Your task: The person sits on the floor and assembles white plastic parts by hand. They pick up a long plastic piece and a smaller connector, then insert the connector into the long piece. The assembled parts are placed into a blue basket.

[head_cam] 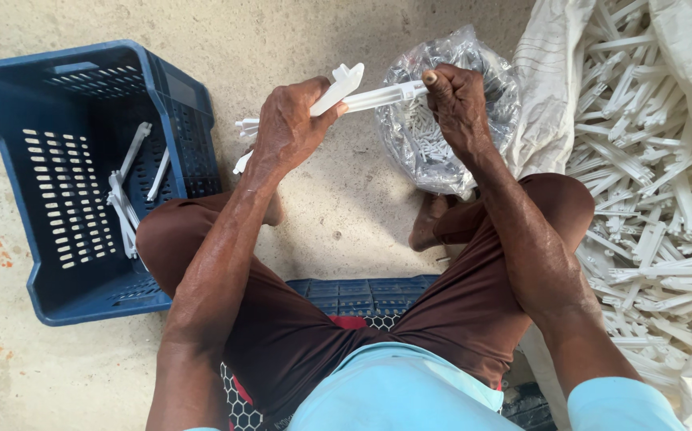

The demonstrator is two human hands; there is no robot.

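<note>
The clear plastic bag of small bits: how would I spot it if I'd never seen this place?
Start at the big heap of white plastic strips on the person's right. Just inside it, on the concrete floor beyond the right hand, sits the clear plastic bag. It alone is crinkly, see-through and holds tiny white pieces.

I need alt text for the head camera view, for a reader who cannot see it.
A seated person holds a long white plastic part between the left hand and right hand, above a concrete floor. A blue crate with a few white parts lies left; a clear bag of small pieces and a pile of white parts lie right.
</note>
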